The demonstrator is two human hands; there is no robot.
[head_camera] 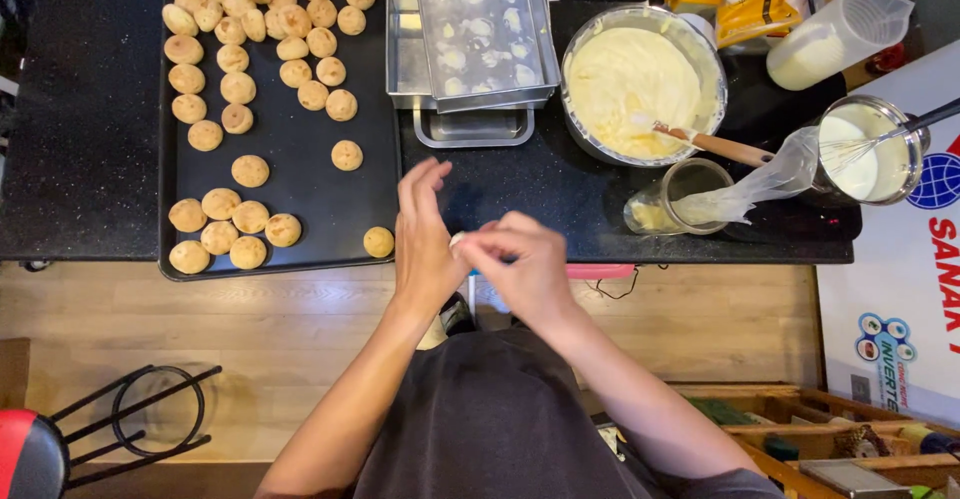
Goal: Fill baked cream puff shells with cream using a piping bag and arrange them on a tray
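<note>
- The person stands at the front edge of a black speckled stone table (90,159) and holds both hands together over that edge.
- The left hand (422,234) is partly open: the fingers (425,174) point up and curl loosely, and the thumb side turns toward the other hand.
- The right hand (518,264) is closed in a pinch, with the fingertips pressed together against a small pale piece (458,241) that sits between the two hands. This piece is mostly hidden, so what it is cannot be told.
- Just to the left of the hands lies a large dark flat baking tray (300,159). It carries many small round golden-brown pastry puffs (240,89), crowded at the far end and more scattered at the near end.
- One single puff (379,242) lies at the near right corner of the tray, close beside the left hand.
- Behind the hands stand stacked rectangular metal pans (480,39).
- To the right of them is a round metal bowl of pale yellow cream (640,84) with a wooden-handled spatula (715,144) resting in it.
- A clear piping bag (760,184) hangs in a small glass jar (690,194), near the right hand but not touching it.
</note>
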